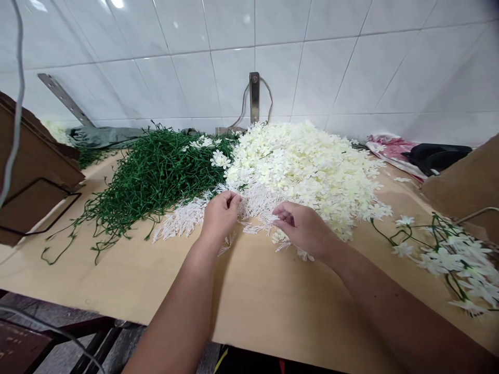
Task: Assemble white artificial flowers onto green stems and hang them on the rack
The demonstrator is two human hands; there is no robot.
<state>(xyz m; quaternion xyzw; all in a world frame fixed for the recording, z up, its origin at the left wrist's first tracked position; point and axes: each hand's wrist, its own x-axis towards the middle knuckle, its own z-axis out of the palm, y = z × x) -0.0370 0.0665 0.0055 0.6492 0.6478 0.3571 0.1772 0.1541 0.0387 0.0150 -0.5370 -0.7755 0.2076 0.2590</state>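
My left hand (220,213) pinches a small white plastic piece at the edge of a spread of white spiky stamen pieces (187,215). My right hand (302,228) rests fingers curled on the same spread, just in front of a big heap of cream artificial flower heads (307,166). Whether the right hand grips a piece cannot be told. To the left lies a tangled pile of green plastic stems (152,174). All of it sits on a pale wooden table (257,296).
Finished stems with white flowers (452,254) lie at the right edge. Cardboard boxes stand at the far left (31,161) and far right (468,182). A white tiled wall (312,62) backs the table, with cloth and a black item (436,156) beside it.
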